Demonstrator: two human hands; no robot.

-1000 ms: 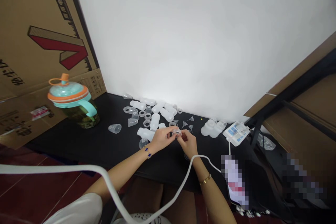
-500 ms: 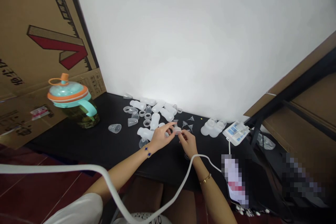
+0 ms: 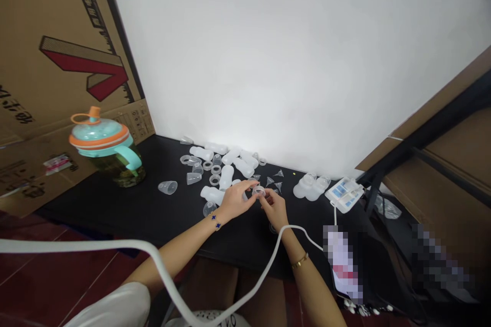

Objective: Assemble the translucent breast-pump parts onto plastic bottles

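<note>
Held part: a small clear plastic ring [image 3: 259,190], located between the two hands above the black surface [image 3: 115,209].

Left hand: the left hand [image 3: 238,201] is at the ring's left side and wears a thin bracelet with blue clover charms [image 3: 215,222].

Right hand: the right hand [image 3: 274,208] is at the ring's right side, with a gold bangle [image 3: 299,260] on the wrist.

Finger state: the fingers [image 3: 249,189] of both hands are closed on the ring, grasping it from opposite sides.

Nearby parts: frosted white plastic bottles [image 3: 226,177] lie on their sides just beyond the hands. Clear plastic cups [image 3: 168,187], clear rings [image 3: 215,180] and small clear funnels [image 3: 270,181] are scattered among them.

Right of hands: a white rectangular device with blue printed panels [image 3: 344,194] rests on the surface, beside two frosted bottles. Its small print is too fine to read.

Left of hands: a glass jug with a teal-and-orange lid [image 3: 103,133] stands upright, holding dark liquid.

Foreground: a thick white cable [image 3: 153,258] runs across the view, in front of the left forearm.

Writing: a brown cardboard panel [image 3: 84,69] carries a large red chevron and dark printed characters, none legible. A pink-and-white sticker [image 3: 57,164] is on it. No brand name can be read.
</note>
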